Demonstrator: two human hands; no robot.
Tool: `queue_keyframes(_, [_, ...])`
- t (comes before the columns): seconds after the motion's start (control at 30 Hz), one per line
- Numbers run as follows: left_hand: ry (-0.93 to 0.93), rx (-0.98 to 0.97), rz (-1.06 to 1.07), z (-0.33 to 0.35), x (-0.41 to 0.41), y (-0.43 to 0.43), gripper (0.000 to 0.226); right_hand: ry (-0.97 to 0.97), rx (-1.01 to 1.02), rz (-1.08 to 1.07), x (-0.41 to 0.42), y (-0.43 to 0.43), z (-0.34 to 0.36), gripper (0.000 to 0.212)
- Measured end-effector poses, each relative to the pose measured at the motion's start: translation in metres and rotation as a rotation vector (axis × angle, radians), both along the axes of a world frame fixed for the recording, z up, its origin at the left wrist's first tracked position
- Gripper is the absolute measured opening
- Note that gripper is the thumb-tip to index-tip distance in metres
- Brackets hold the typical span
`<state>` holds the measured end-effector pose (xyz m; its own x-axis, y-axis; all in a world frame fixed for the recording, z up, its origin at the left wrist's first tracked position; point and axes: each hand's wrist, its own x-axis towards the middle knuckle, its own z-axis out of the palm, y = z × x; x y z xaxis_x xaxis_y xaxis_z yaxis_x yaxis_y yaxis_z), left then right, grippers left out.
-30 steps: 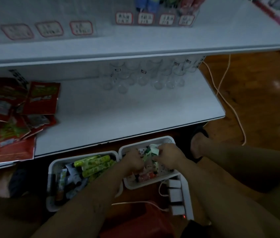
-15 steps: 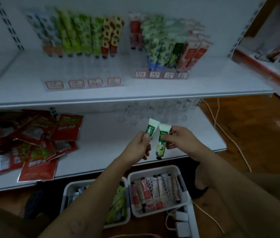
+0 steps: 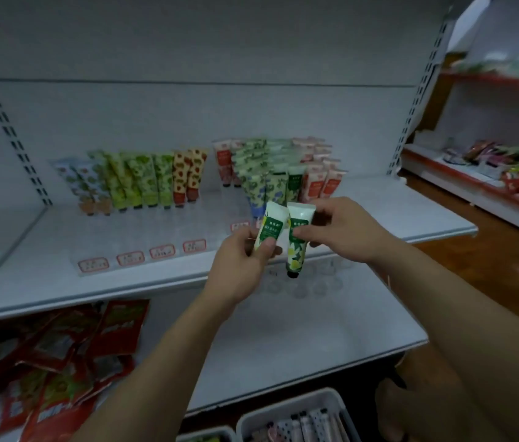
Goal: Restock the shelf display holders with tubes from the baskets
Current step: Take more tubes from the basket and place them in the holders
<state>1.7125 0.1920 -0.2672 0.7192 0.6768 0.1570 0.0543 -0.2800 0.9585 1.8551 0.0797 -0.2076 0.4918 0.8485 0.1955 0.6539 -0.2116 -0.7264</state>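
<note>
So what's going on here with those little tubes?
A person is restocking a shop shelf. The left hand holds a green-label tube and the right hand pinches a lemon tube, cap down. Both tubes are held up in front of the shelf, where other tubes stand in clear holders. Neither one is in a holder yet. A basket with more tubes sits below.

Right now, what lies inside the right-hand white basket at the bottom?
Tubes lie side by side in the white basket: some pale with dark dots, some pinkish. The picture's lower edge cuts off the rest, so the full contents cannot be seen.
</note>
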Motion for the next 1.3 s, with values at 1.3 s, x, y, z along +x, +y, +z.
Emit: queue_keyframes(1.3, [0.200,1.097,-0.101,0.085,0.080,0.089,0.034,-0.744,-0.053,-0.285,0.056,0.083,0.017,0.029])
